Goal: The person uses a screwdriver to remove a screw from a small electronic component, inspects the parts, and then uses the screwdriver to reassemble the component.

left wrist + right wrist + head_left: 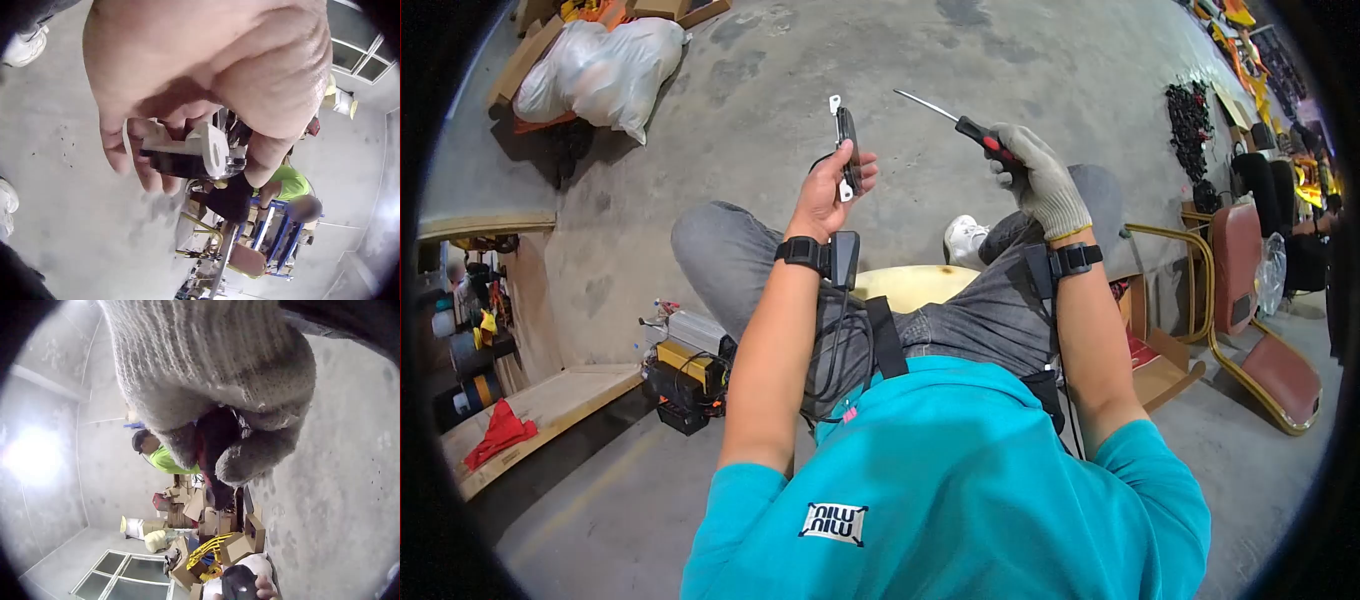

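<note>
My bare left hand (828, 192) holds a slim black part (847, 130) upright between thumb and fingers. White tabs (834, 103) with holes stick out at its two ends. In the left wrist view, one white tab (215, 150) faces the camera, and the black body (175, 164) lies along the fingers. A knitted grey glove covers my right hand (1042, 182), which grips a screwdriver (983, 137) by its black and red handle. Its metal shaft points up and left toward the black part, apart from it. Gloved fingers partly hide the handle (219, 453) in the right wrist view.
A pale yellow seat (915, 284) shows between the legs. White bags (605, 80) lie at the upper left, and a wooden ledge (550, 415) with a red cloth runs along the left. At right stand a chair (1235, 270) and an open cardboard box (1165, 365).
</note>
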Available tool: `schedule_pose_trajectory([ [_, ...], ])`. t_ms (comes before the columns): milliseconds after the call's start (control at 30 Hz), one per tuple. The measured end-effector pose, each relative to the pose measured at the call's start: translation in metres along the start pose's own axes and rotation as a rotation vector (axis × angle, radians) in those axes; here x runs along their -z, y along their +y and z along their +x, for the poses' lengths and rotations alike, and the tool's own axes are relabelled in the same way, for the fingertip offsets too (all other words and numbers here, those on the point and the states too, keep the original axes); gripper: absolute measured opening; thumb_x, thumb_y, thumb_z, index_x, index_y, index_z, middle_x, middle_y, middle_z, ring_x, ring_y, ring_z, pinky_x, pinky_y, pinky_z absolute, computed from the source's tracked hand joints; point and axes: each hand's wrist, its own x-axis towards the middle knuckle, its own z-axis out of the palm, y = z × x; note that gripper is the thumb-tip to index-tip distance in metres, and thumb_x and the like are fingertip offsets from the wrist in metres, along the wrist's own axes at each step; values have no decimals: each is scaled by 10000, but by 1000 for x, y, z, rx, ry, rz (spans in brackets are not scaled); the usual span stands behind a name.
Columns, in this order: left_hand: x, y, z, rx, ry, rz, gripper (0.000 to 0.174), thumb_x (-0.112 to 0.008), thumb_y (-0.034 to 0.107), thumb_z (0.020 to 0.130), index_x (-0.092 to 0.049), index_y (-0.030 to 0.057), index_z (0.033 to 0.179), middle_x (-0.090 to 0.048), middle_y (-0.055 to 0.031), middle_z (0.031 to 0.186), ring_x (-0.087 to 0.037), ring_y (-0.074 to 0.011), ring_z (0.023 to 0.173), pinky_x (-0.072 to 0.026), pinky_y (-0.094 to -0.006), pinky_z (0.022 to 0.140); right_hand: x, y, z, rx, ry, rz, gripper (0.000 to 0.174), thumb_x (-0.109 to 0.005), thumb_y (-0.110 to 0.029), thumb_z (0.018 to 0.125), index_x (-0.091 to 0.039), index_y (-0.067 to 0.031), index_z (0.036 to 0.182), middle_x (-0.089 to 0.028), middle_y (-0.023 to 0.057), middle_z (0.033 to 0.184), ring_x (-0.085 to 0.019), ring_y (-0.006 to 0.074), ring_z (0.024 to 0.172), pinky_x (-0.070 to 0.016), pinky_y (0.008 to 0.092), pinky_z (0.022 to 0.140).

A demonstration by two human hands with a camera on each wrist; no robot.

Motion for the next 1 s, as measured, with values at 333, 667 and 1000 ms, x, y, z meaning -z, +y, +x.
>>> schedule_pose_trajectory([
  [333,6,-23,-47,-139,83,-89,388,-595,391,968,-616,5,1001,-660,-98,930,-636,-174,849,-547,-317,764,-18,-8,-13,-6,-28,-317,366,-589,-365,960,-619,-51,1147,-565,-6,838,-492,46,616,-389,187,517],
  [667,9,-24,-47,-126,-20,-341,280,-504,239,1007,-593,-24,1041,-656,-157,986,-640,-224,901,-550,-347,844,-9,-2,-9,-37,-136,-288,316,-641,-288,927,-622,-47,1131,-521,-23,771,-416,45,560,-314,203,475],
  [1000,12,-30,-42,-140,-119,-246,326,-549,260,1003,-575,-44,1116,-643,-163,1058,-633,-216,945,-534,-340,894,-11,-4,-14,-60,-231,-284,281,-665,-186,900,-615,-35,1132,-518,-19,768,-396,43,565,-294,200,477],
])
